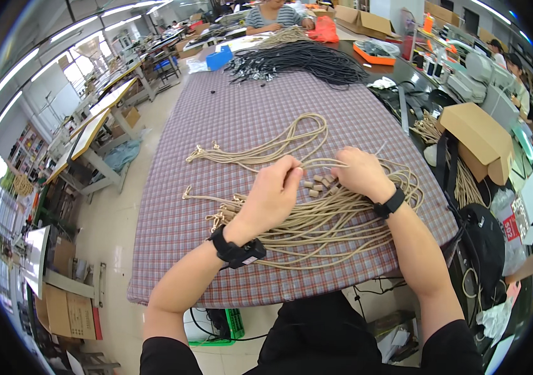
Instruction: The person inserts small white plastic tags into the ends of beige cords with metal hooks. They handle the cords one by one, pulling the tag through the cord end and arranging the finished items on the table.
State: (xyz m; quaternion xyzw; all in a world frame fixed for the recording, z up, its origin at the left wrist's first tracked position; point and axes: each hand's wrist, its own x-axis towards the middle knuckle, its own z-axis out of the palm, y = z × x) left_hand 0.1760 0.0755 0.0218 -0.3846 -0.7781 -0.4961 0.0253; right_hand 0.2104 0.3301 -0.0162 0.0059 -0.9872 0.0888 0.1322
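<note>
A beige cord runs between my two hands above the checked tablecloth. My left hand pinches it with thumb and fingertips. My right hand is closed around the cord a little further right; a thin pale end sticks up beyond the knuckles. Just below the cord lie several short beige tube-like pieces. Under my wrists spreads a thick bundle of beige cords, with metal clasps at its left end. Further back rests a looped group of similar cords, also with clasps.
A large pile of black cords covers the table's far end beside a blue box. Another person sits behind it. At the right stand an orange tray, an open cardboard box and a black bag.
</note>
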